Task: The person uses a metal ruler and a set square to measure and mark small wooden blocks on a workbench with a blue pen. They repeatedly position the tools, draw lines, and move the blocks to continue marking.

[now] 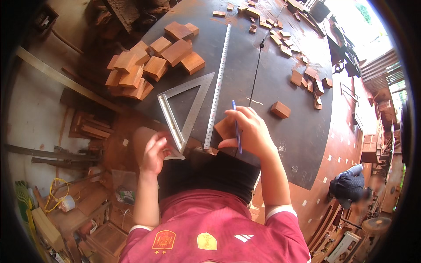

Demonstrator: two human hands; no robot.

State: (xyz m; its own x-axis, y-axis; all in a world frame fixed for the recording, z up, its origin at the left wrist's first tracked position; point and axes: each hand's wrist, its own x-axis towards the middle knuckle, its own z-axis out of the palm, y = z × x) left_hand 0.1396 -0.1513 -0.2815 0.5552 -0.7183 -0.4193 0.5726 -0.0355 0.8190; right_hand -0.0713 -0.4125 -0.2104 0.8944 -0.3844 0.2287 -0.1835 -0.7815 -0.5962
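Head view: right hand [252,129] grasped a pen [238,135] beside a wooden block [224,128]; unclenched left hand [153,154] hung by a metal triangle [197,104].

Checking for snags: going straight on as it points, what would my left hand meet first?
Probably the metal set square, just ahead of the left hand; depth is unclear, so they may be touching.

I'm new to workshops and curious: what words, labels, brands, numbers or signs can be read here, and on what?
Nothing reads clearly enough to quote.
Long ruler: printed scale, figures too small to read.
Maroon shirt: red-and-yellow crest, yellow badge, white three-bar emblem; lettering too small.
Dark tabletop: pale scrawl, unclear.
White panel, lower right: lettering too blurred.
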